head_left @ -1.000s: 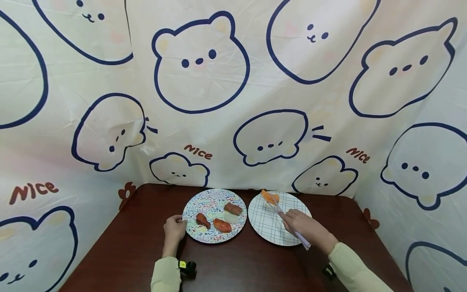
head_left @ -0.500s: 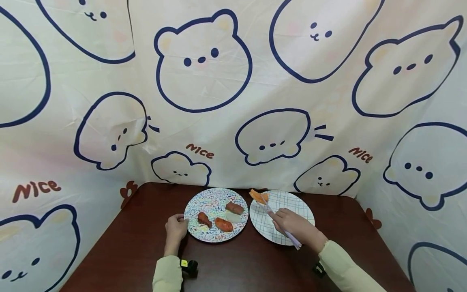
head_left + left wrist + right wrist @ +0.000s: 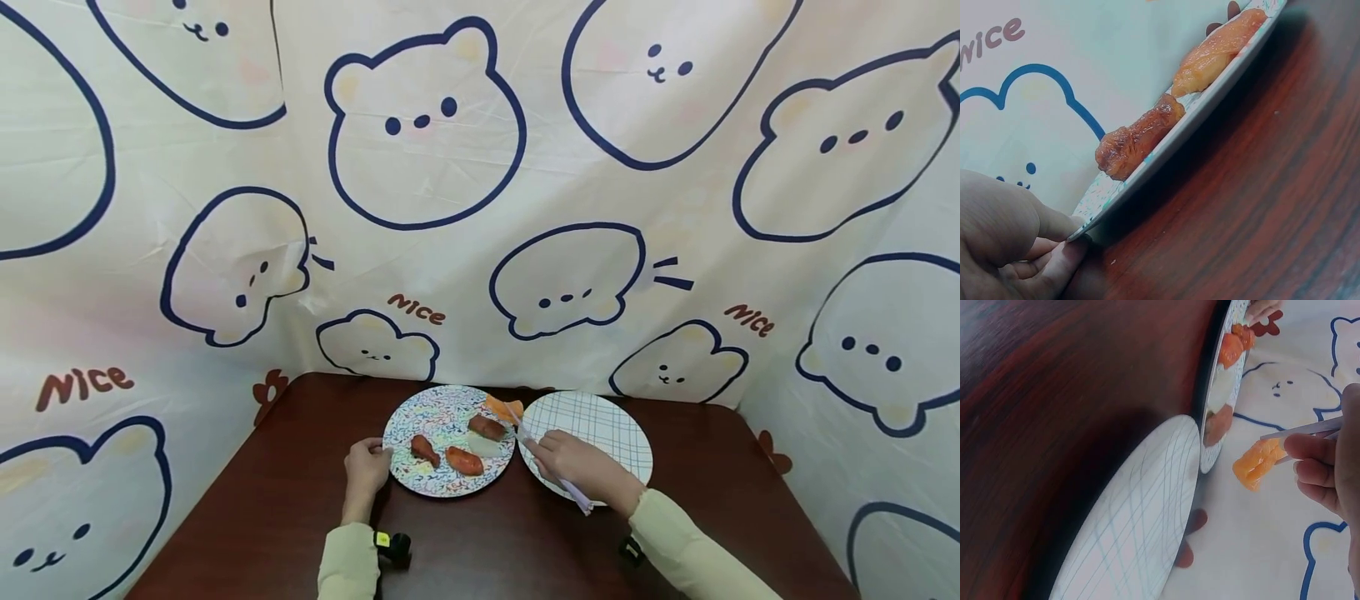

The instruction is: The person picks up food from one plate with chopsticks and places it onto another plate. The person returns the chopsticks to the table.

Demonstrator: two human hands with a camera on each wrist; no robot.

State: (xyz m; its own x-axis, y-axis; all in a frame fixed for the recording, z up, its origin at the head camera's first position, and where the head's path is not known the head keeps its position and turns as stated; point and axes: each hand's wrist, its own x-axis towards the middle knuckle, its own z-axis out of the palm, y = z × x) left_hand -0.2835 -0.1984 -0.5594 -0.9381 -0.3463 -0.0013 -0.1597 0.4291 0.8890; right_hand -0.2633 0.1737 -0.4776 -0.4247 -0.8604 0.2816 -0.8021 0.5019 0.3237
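Observation:
My right hand (image 3: 577, 467) holds a pair of pale, slim tongs (image 3: 576, 496), its handle end jutting out below the palm. The tips of the tongs grip an orange food piece (image 3: 1259, 464), raised above the plates in the right wrist view. In the head view that piece overlaps the far right rim of the colourful speckled plate (image 3: 420, 417). My left hand (image 3: 366, 467) pinches this plate's left rim between thumb and fingers. On the plate lie a small drumstick (image 3: 1138, 137), an orange-red glazed piece (image 3: 465, 461), a brown piece (image 3: 487, 427) and a whitish piece (image 3: 486, 447).
A white plate with a blue-green grid (image 3: 622, 433) stands close to the speckled plate's right side, under my right hand. Both are on a dark reddish-brown table (image 3: 465, 550). A cartoon-printed cloth (image 3: 450, 267) hangs behind and at the sides.
My right hand has moved left, carrying the orange piece in the tongs from over the grid plate to the speckled plate's far right rim. The left hand stays on its rim.

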